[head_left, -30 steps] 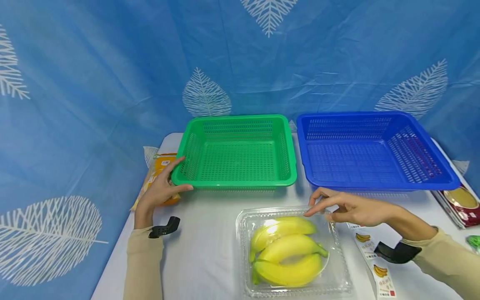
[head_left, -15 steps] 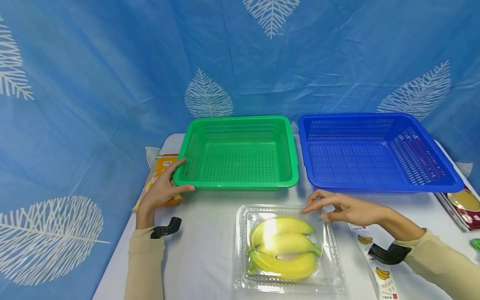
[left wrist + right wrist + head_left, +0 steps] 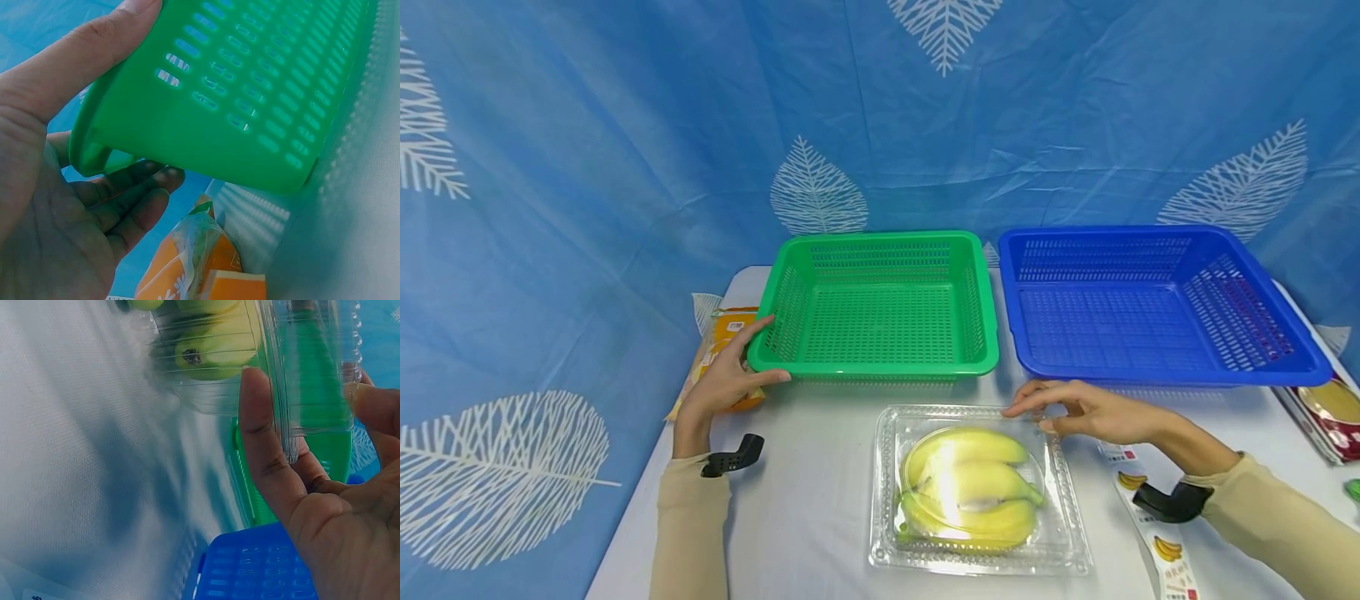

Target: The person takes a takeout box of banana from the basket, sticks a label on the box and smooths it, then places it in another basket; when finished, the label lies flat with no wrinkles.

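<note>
A clear plastic clamshell box (image 3: 1071,521) with several yellow bananas (image 3: 981,482) inside is at the front of the head view. My right hand (image 3: 1097,412) pinches its far right corner. In the right wrist view, the thumb and fingers (image 3: 257,412) lie on opposite sides of the box's edge, and the banana ends show through its wall. My left hand (image 3: 722,383) grips the near left corner of a green basket (image 3: 880,369). Its thumb is against the basket's outer wall in the left wrist view, the fingers (image 3: 134,215) below the rim.
A blue basket (image 3: 1165,372) stands right of the green one. Banana-printed stickers (image 3: 1168,546) lie under my right wrist. An orange food packet (image 3: 733,329) is beside the left hand, a dark red packet (image 3: 1341,417) at the right edge. Blue leaf-print curtain (image 3: 887,125) hangs behind.
The clamshell box has shifted slightly left and away from me with my right hand, and the bananas sit a little higher in view. My left hand keeps its hold on the green basket.
</note>
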Available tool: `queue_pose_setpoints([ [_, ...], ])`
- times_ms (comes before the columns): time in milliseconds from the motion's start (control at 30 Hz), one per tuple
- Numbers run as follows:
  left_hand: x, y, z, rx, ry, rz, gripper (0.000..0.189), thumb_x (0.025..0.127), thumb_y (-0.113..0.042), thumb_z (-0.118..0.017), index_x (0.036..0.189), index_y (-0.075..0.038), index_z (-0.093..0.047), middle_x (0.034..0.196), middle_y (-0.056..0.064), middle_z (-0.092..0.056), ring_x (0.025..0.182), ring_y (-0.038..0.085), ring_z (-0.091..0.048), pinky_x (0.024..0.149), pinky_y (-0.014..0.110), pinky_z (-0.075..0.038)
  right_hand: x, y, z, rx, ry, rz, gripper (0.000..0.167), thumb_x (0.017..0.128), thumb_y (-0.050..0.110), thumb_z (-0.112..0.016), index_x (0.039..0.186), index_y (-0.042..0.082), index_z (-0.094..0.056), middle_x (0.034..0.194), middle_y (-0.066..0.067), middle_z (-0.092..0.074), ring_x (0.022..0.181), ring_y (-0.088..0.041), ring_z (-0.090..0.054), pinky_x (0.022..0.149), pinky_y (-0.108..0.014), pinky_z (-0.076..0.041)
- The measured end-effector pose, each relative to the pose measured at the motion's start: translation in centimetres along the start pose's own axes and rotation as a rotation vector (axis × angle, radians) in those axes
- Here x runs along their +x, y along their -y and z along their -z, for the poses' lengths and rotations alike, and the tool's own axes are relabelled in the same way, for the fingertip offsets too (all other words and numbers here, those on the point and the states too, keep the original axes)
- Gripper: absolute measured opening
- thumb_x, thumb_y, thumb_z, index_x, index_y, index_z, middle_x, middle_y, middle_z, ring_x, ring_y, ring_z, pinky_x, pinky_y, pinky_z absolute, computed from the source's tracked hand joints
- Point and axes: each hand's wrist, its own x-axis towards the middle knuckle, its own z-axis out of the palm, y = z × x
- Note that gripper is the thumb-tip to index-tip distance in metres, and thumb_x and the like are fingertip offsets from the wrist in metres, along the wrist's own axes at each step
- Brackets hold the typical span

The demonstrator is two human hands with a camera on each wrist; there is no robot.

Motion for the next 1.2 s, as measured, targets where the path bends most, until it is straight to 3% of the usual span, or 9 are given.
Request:
queue_pose_setpoints([
  [167, 0.01, 0.14, -0.02, -0.005, 0.004, 0.002, 0.09, 0.088, -0.018, -0.075, 0.158, -0.023, -0.018, 0.161, 0.02, -0.014, 0.124, 0.037, -0.051, 0.079, 0.017, -0.047, 0.23, -0.09, 0.02, 0.017, 0.016, 0.031, 0.039, 0.099, -0.001, -0.048, 0.137, 0.005, -0.056, 0.138, -0.011, -0.049, 0.13, -0.006, -0.041, 0.099, -0.031, -0.044],
  [367, 0.0, 0.2, -0.04, -0.001, 0.001, -0.007, 0.09, 0.088, -0.017, -0.075, 0.158, -0.023, -0.019, 0.162, 0.019, -0.013, 0.12, 0.037, -0.051, 0.075, 0.018, -0.046, 0.37, -0.07, 0.13, 0.036, 0.029, 0.031, 0.038, 0.1, -0.001, -0.048, 0.136, 0.005, -0.056, 0.138, -0.012, -0.048, 0.131, -0.006, -0.041, 0.096, -0.032, -0.045],
  [600, 0.01, 0.09, 0.01, 0.028, -0.01, 0.001, 0.091, 0.087, -0.02, -0.076, 0.158, -0.024, -0.02, 0.161, 0.021, -0.015, 0.091, 0.026, -0.056, 0.057, 0.026, -0.043, 0.37, -0.1, 0.19, 0.044, 0.041, 0.007, 0.037, 0.101, 0.001, -0.047, 0.137, 0.007, -0.056, 0.14, -0.01, -0.048, 0.132, -0.005, -0.04, 0.096, -0.033, -0.046],
  [700, 0.0, 0.08, 0.0, 0.038, -0.012, 0.007, 0.091, 0.086, -0.021, -0.077, 0.158, -0.024, -0.021, 0.161, 0.02, -0.015, 0.085, 0.022, -0.056, 0.055, 0.027, -0.042, 0.42, -0.09, 0.18, 0.057, 0.051, 0.015, 0.038, 0.101, 0.0, -0.046, 0.138, 0.006, -0.055, 0.14, -0.01, -0.048, 0.131, -0.005, -0.041, 0.093, -0.034, -0.048],
  [900, -0.1, 0.03, 0.0, 0.039, -0.014, -0.001, 0.092, 0.086, -0.021, -0.078, 0.158, -0.023, -0.02, 0.162, 0.02, -0.014, 0.092, 0.026, -0.055, 0.058, 0.026, -0.042, 0.52, -0.19, 0.22, 0.121, 0.073, 0.017, 0.039, 0.101, -0.002, -0.044, 0.139, 0.004, -0.053, 0.141, -0.014, -0.045, 0.129, -0.004, -0.043, 0.08, -0.034, -0.054],
  [1067, -0.08, 0.05, -0.08, 0.039, -0.011, -0.004, 0.093, 0.086, -0.022, -0.078, 0.158, -0.022, -0.019, 0.162, 0.02, -0.014, 0.109, 0.032, -0.052, 0.068, 0.024, -0.044, 0.43, -0.24, 0.28, 0.118, 0.074, 0.0, 0.039, 0.102, -0.001, -0.044, 0.139, 0.005, -0.054, 0.142, -0.014, -0.045, 0.13, -0.003, -0.042, 0.082, -0.034, -0.055],
  [1200, -0.04, 0.03, -0.09, 0.041, -0.013, -0.006, 0.093, 0.086, -0.022, -0.078, 0.158, -0.022, -0.02, 0.162, 0.02, -0.014, 0.099, 0.031, -0.055, 0.061, 0.025, -0.044, 0.37, -0.24, 0.35, 0.136, 0.072, -0.015, 0.038, 0.102, 0.0, -0.044, 0.139, 0.004, -0.053, 0.142, -0.016, -0.044, 0.129, -0.002, -0.043, 0.081, -0.036, -0.056],
])
